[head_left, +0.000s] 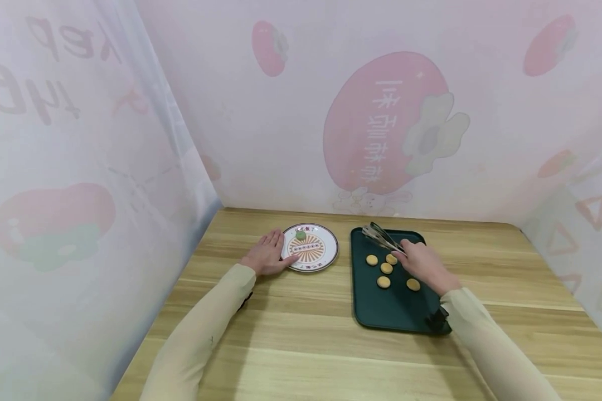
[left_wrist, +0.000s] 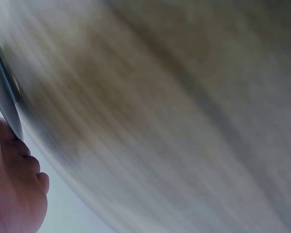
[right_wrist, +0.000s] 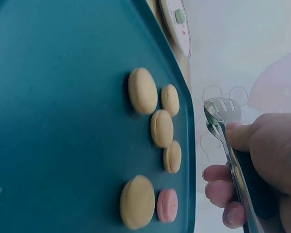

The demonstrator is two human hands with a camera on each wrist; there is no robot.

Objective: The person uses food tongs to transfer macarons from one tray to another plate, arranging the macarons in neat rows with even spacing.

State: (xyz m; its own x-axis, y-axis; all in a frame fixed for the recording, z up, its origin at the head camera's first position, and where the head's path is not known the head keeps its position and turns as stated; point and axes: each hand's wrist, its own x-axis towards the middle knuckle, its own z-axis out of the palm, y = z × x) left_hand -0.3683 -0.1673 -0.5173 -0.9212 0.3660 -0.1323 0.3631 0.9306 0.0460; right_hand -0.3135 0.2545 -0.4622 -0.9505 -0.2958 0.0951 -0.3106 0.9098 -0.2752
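My left hand (head_left: 269, 254) lies by the left rim of a round white plate (head_left: 326, 250), fingers straight and thumb reaching onto its lower edge. On that plate sits one green macaron (head_left: 301, 235). My right hand (head_left: 423, 264) grips metal serving tongs (head_left: 381, 236) with slotted heads, held over the far part of a dark green tray (head_left: 381, 312). Several yellowish macarons (head_left: 383, 282) lie on the tray. The right wrist view also shows a pink macaron (right_wrist: 167, 205) there. Whether the tong heads hold anything is unclear.
Both plate and tray rest on a wooden table (head_left: 291, 345). A pale curtain with strawberry prints (head_left: 301, 111) rises behind the far table edge, and another printed curtain (head_left: 80, 195) hangs along the left side.
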